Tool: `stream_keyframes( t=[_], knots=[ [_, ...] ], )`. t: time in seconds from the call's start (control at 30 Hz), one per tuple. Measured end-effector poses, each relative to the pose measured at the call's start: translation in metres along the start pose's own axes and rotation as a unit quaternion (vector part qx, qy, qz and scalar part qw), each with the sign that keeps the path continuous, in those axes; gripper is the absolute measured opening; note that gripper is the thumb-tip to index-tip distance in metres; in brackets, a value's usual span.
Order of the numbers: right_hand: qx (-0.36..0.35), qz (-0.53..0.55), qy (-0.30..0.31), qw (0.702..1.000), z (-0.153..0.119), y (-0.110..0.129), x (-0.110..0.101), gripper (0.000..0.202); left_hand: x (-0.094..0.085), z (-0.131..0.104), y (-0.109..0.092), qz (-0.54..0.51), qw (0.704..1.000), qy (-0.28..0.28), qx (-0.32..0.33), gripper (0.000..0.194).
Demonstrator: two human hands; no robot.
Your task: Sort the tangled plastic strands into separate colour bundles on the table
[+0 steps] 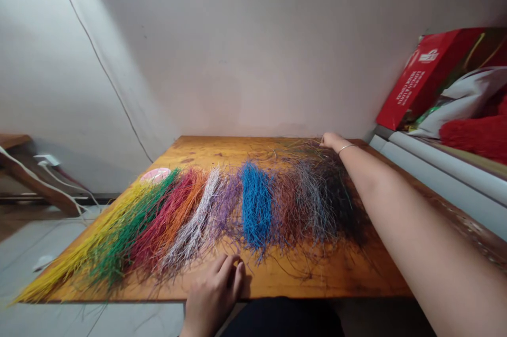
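Bundles of thin, dyed strands lie side by side across the wooden table (277, 279): yellow (91, 221), green (130, 231), red (170, 215), orange (189, 205), white (200, 223), purple (227, 205), blue (256, 207), brown (285, 205), grey (315, 199) and black (339, 199). At the near edge, below the white and purple ones, my left hand (214, 292) rests with curled fingers; what they hold, if anything, is hidden. Reaching to the far right edge, my right hand (332, 140) pinches at the loose thin strands (293, 148) lying there.
A pink round thing (156, 174) lies partly under the yellow and green strands. On the right, a red box (428, 73) and red material (475, 136) sit on a shelf-like ledge. A wall (257, 62) stands behind the table; white cables (59, 184) run at left.
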State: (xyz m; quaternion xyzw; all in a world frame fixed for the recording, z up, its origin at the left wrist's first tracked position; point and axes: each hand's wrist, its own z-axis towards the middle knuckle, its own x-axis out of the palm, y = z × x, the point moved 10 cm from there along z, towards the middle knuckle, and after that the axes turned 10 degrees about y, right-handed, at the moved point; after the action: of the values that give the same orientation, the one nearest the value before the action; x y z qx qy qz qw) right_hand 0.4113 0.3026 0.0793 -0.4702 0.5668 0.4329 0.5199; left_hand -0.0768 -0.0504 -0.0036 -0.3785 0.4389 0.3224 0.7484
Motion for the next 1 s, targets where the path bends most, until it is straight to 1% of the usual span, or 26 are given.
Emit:
stream_keyframes(
  t=[0.1,0.23,0.37,0.47,0.53,0.63,0.8,0.9,1.0],
  knots=[
    [0.028,-0.017,-0.004,0.999,-0.001,-0.015,-0.026,0.029,-0.005,0.001,-0.004,0.008,1.000,-0.004,0.000,0.018],
    [0.053,-0.029,-0.050,0.997,-0.012,-0.030,-0.070,0.033,-0.010,0.001,-0.008,0.019,1.000,-0.013,0.008,0.019],
    [0.061,-0.011,-0.148,0.987,-0.036,-0.037,-0.121,0.034,-0.010,0.000,-0.006,0.025,1.000,-0.015,-0.005,0.021],
    [0.058,0.011,-0.215,0.975,-0.059,-0.033,-0.154,0.034,-0.007,0.000,-0.004,0.027,0.999,-0.010,-0.016,0.022],
    [0.047,0.019,-0.251,0.967,-0.076,-0.024,-0.173,0.035,-0.005,-0.001,-0.004,0.025,1.000,-0.003,-0.016,0.022],
    [0.016,0.017,-0.301,0.953,-0.104,-0.001,-0.198,0.038,-0.004,-0.002,-0.003,0.029,0.999,-0.001,-0.019,0.023],
    [-0.077,-0.040,-0.334,0.939,-0.148,0.052,-0.232,0.043,0.000,-0.003,-0.002,0.036,0.999,0.008,-0.015,0.026],
    [-0.107,-0.056,-0.349,0.929,-0.170,0.075,-0.252,0.047,0.001,-0.004,-0.001,0.036,0.999,0.013,-0.017,0.026],
    [-0.128,-0.065,-0.377,0.915,-0.191,0.095,-0.274,0.048,0.000,-0.004,-0.001,0.033,0.999,0.014,-0.019,0.027]
  ],
)
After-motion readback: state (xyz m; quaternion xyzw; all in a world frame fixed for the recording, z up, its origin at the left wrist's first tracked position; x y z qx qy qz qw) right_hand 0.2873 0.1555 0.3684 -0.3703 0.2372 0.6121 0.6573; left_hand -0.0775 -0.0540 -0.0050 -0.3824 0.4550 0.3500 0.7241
